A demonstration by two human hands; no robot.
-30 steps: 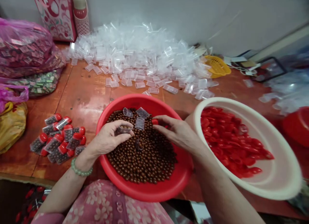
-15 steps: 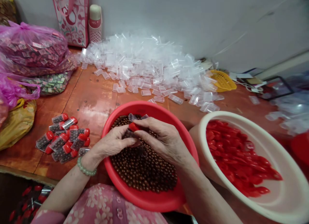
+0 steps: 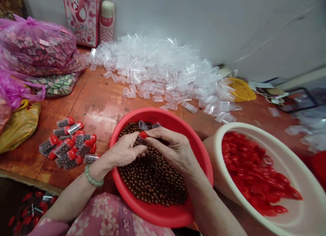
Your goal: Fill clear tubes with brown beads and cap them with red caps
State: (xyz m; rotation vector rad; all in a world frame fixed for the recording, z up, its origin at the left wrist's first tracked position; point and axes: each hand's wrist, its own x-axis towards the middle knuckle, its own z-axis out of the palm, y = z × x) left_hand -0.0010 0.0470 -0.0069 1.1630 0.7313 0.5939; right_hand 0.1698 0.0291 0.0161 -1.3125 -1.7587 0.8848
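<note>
Over a red basin (image 3: 203, 151) of shiny brown beads (image 3: 158, 188), my two hands meet around one small clear tube (image 3: 140, 141) with a red cap (image 3: 144, 134). My left hand (image 3: 126, 149) has its fingers closed on the tube's body. At the capped end, the thumb and fingers of my right hand (image 3: 170, 146) pinch the red cap. Inside the basin, a few empty clear tubes (image 3: 143, 125) lie on the beads. To the left of the basin is a pile of filled, red-capped tubes (image 3: 65, 147) on the table.
A cream basin (image 3: 219, 151) with red caps (image 3: 254, 175) stands at right. Behind lies a heap of clear tubes (image 3: 163, 66) beside a yellow basket (image 3: 240, 90). Plastic bags (image 3: 48, 49) sit at left, near a bottle (image 3: 106, 22) and a patterned bag (image 3: 85, 22). More capped tubes (image 3: 32, 209) lie below the table edge.
The tube tilts differently between my hands, and its clear body and red cap show more plainly. The whole view has shifted slightly; both hands stay over the red basin.
</note>
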